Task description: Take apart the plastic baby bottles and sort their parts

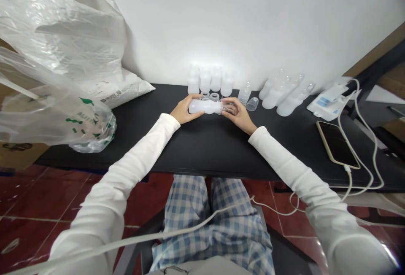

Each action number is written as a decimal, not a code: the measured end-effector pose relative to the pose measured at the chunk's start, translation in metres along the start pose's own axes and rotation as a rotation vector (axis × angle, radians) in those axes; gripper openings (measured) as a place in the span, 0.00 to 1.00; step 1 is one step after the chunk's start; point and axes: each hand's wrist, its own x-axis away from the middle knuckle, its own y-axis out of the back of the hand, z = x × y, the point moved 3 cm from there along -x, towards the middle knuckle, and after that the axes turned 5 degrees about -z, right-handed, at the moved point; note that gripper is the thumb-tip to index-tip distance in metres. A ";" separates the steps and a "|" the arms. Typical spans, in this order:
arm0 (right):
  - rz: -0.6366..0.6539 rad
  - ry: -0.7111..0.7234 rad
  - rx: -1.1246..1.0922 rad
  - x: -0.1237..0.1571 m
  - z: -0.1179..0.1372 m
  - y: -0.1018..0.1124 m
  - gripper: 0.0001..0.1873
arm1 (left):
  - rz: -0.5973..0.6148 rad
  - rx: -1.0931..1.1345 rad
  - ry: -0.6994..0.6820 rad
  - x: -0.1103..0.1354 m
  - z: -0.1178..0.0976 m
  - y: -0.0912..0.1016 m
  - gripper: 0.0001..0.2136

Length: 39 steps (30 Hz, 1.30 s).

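Note:
A whitish translucent baby bottle (205,106) lies sideways between my two hands, a little above the black table. Around its base end, the fingers and thumb of my left hand (186,110) are closed. My right hand (238,114) grips the clear cap at the other end. Just behind the bottle are ring-shaped collars (214,97), partly hidden by it. Several bottle bodies (205,80) stand in a row against the wall. Near my right hand, a clear cap (252,103) lies beside a stack of clear caps (244,93).
Several capped bottles (289,100) lie slanted at the right. Beyond them are a white box (329,101), a phone (338,143) on a cable and loose white cords. Large plastic bags (91,119) crowd the left of the black table (202,148). A cord crosses above my lap.

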 end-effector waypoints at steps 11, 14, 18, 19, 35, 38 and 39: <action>-0.004 0.132 0.065 0.008 0.005 -0.010 0.18 | -0.136 0.579 0.532 0.001 0.007 -0.016 0.25; -0.018 0.191 0.150 0.008 0.009 -0.008 0.15 | -0.185 0.473 0.504 0.002 0.001 -0.012 0.24; 0.020 0.282 0.271 0.010 0.015 -0.009 0.13 | -0.182 0.401 0.483 0.004 0.000 -0.009 0.23; 0.031 0.289 0.290 0.010 0.016 -0.009 0.13 | -0.185 0.402 0.485 0.004 0.002 -0.009 0.23; -0.104 -0.156 0.294 0.005 0.013 -0.003 0.44 | -0.039 -0.010 -0.153 0.002 -0.020 -0.006 0.25; -0.142 -0.087 0.312 0.005 0.015 -0.001 0.42 | -0.070 -0.002 -0.152 0.002 -0.022 -0.005 0.23; -0.152 -0.028 0.332 0.006 0.017 -0.001 0.40 | -0.094 0.012 -0.112 0.003 -0.022 -0.005 0.23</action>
